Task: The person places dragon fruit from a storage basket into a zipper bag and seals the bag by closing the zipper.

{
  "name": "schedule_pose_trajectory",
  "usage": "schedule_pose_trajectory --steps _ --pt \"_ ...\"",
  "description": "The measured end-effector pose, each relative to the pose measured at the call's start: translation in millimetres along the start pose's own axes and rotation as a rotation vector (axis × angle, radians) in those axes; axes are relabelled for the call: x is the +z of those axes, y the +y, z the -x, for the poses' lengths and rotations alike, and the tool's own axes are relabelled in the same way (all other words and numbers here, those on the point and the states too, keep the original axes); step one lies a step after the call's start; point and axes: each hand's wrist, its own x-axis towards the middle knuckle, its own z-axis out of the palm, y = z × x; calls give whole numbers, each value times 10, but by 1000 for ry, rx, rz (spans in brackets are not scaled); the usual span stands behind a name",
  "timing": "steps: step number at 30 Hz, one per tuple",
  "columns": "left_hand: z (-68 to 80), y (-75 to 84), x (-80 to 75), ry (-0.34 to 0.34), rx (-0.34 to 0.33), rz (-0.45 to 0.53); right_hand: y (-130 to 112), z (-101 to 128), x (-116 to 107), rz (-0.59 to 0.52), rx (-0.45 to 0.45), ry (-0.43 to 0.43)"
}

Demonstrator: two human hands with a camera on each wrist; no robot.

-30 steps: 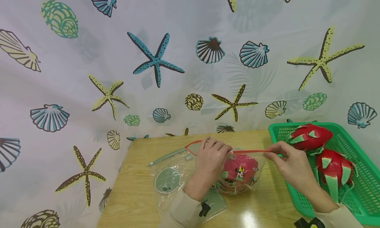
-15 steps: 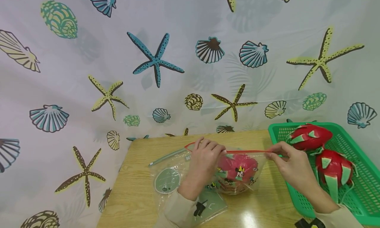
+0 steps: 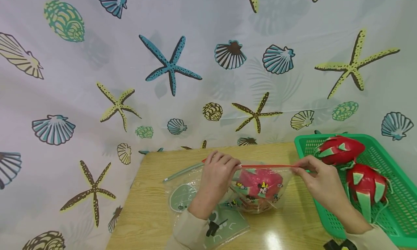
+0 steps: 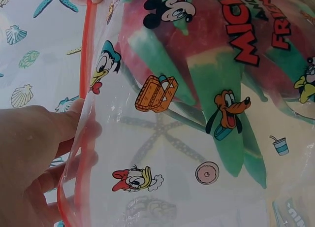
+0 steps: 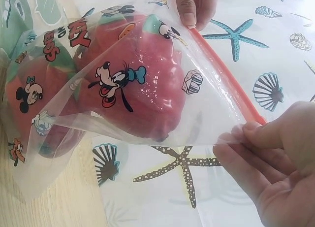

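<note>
A clear zip bag (image 3: 277, 185) printed with cartoon figures stands on the wooden table (image 3: 153, 214) with a pink dragon fruit (image 3: 260, 183) inside. Its red zip strip (image 3: 267, 166) is stretched between both hands. My left hand (image 3: 237, 165) pinches the strip near its left part, and my right hand (image 3: 294, 169) pinches the right end. In the left wrist view, the left hand (image 4: 74, 138) holds the red strip (image 4: 86, 64) in front of the fruit (image 4: 197, 45). From the right wrist, the right hand (image 5: 246, 133) pinches the strip's (image 5: 226, 79) corner beside the fruit (image 5: 142, 99).
A green basket (image 3: 400, 224) at the right edge of the table holds two more dragon fruits (image 3: 340, 148) (image 3: 366, 183). More clear bags (image 3: 184, 197) lie flat under my left forearm. A shell-and-starfish curtain (image 3: 169, 65) hangs close behind the table.
My left hand has slid left along the red zip strip, and the open loop at the bag's left end has shrunk. The right hand has stayed put.
</note>
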Motion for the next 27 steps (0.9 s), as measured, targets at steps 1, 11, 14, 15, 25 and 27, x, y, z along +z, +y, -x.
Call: schedule_pose_trajectory --steps 1,11,14,15,25,27 --pt "2 -8 1 6 4 -2 0 -2 3 -3 -2 2" --pt "58 -134 -36 3 6 13 24 6 10 18 5 3" --pt "72 -186 -47 11 10 28 30 10 6 17 10 2" --pt "79 -207 -52 16 10 34 35 13 6 15 13 2" --pt "159 -390 -128 22 -12 67 61 24 -2 24 33 -12" --pt "175 -419 -135 16 -20 64 60 21 -5 27 34 -15"
